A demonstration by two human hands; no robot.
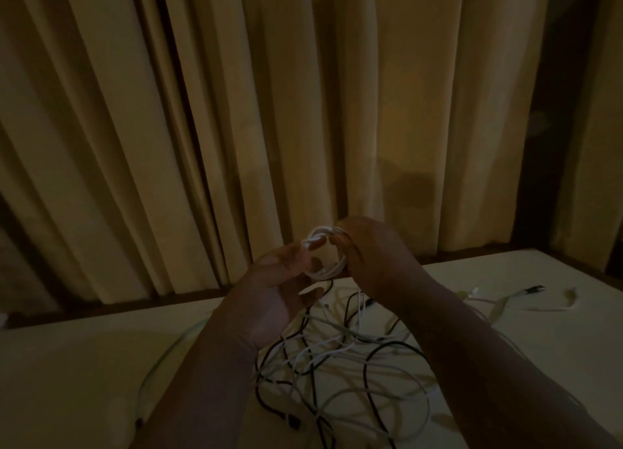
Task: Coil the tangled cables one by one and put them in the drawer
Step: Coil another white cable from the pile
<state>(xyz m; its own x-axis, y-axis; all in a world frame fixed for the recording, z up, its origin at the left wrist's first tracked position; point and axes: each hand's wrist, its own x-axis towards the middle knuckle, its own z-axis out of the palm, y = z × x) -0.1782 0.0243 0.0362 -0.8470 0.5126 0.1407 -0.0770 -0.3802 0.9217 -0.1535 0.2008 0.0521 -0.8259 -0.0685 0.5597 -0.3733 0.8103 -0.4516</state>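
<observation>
1. I saw the white coil (328, 272) held up over the far edge of the table (84, 357), clear of its surface.
2. The left hand (276, 286), palm up, pinched the coil's left side between thumb and fingers.
3. The right hand (371, 249) was curled round the coil's right side.
4. The tangle (337, 357) of black and white cables lay between mid-table and the near edge, under both forearms.
5. Loose white cable ends (499, 302) trailed toward the far right corner.
6. A curtain (236, 111) hung behind the far edge.
</observation>
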